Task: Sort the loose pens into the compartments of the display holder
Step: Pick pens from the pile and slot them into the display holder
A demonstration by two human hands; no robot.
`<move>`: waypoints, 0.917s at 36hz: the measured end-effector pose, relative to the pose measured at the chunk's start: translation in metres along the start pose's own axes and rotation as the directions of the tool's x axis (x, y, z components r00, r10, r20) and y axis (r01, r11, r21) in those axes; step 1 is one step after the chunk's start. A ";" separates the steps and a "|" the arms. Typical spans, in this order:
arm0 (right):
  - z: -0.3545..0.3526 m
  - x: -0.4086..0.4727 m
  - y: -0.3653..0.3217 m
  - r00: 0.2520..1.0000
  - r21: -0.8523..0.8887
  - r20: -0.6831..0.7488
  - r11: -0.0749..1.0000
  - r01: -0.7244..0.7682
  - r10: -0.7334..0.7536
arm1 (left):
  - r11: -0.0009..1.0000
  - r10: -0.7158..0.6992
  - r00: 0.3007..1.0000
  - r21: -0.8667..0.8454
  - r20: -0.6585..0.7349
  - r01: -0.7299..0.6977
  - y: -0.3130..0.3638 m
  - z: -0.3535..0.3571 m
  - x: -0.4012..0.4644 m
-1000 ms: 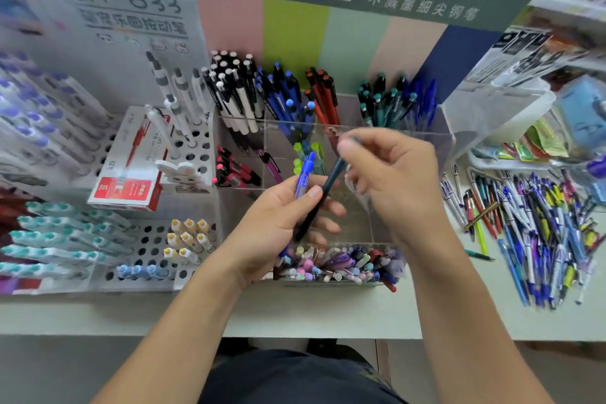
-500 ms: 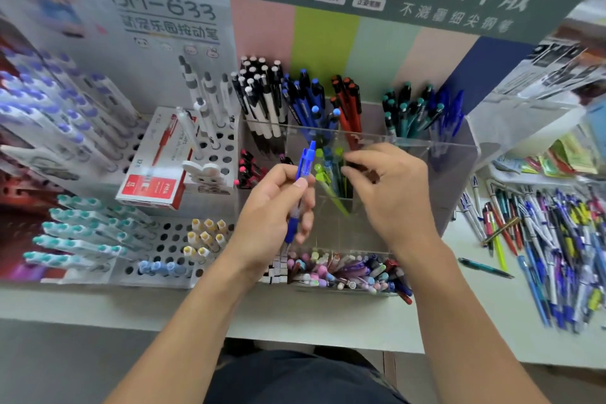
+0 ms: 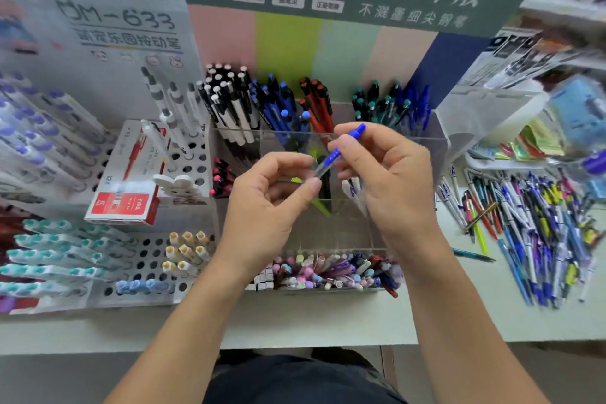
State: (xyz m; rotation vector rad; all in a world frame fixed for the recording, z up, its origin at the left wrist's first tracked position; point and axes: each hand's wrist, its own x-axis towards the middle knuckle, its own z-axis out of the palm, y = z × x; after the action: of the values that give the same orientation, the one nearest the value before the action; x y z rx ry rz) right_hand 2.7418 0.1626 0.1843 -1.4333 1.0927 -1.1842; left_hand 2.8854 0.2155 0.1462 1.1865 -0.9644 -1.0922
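Both hands hold one blue pen [image 3: 337, 154] above the clear display holder [image 3: 439, 154]: right hand [image 3: 387, 174] pinches its upper part, left hand [image 3: 265, 203] pinches its lower end. Loose pens [image 3: 531, 226] lie on the bench [image 3: 328, 321] to the right.

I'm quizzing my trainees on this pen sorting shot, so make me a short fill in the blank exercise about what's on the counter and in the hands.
1. The pen held between the left hand and right hand is ____ in colour.
2. The loose pens lie to the ____ of the clear display holder.
3. The box beside the holder is white and ____.

Missing words: blue; right; red
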 end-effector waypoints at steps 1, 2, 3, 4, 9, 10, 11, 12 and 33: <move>-0.008 0.000 -0.001 0.998 0.049 -0.056 0.999 0.000 0.003 | 1.000 0.000 1.000 0.008 -0.002 0.000 -0.001 0.002 0.001; -0.017 0.000 -0.003 0.993 0.102 -0.116 0.995 0.013 -0.001 | 1.000 0.004 1.000 0.011 -0.002 -0.004 -0.001 0.004 0.002; -0.027 0.001 -0.006 0.983 0.139 -0.185 0.989 0.046 -0.020 | 1.000 0.009 1.000 0.013 0.001 -0.009 -0.001 0.007 0.003; -0.038 0.002 -0.009 0.962 0.150 -0.268 0.984 0.098 -0.055 | 1.000 0.015 1.000 0.017 0.008 -0.015 0.000 0.010 0.005; -0.085 0.017 -0.017 0.741 -0.167 -0.566 0.931 0.325 -0.360 | 0.999 0.034 0.998 0.019 0.057 -0.035 0.004 0.029 0.012; -0.091 0.020 -0.017 0.727 -0.248 -0.557 0.916 0.316 -0.402 | 0.999 0.037 0.997 0.018 0.064 -0.038 0.005 0.032 0.015; -0.095 0.024 -0.016 0.739 -0.310 -0.525 0.904 0.296 -0.422 | 0.999 0.039 0.997 0.022 0.068 -0.040 0.005 0.035 0.017; -0.098 0.029 -0.013 0.767 -0.360 -0.482 0.894 0.269 -0.424 | 0.999 0.040 0.997 0.026 0.073 -0.042 0.005 0.037 0.019; -0.064 0.044 0.023 0.951 -0.732 -0.087 0.667 0.142 -0.298 | 0.532 0.093 0.902 0.745 0.421 -0.402 0.014 0.057 0.053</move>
State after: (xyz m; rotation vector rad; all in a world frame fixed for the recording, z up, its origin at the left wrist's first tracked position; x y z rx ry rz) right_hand 2.6827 0.1078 0.1737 -2.1354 1.6878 -1.1278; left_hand 2.8434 0.1519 0.1684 1.5417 -2.0071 -0.5714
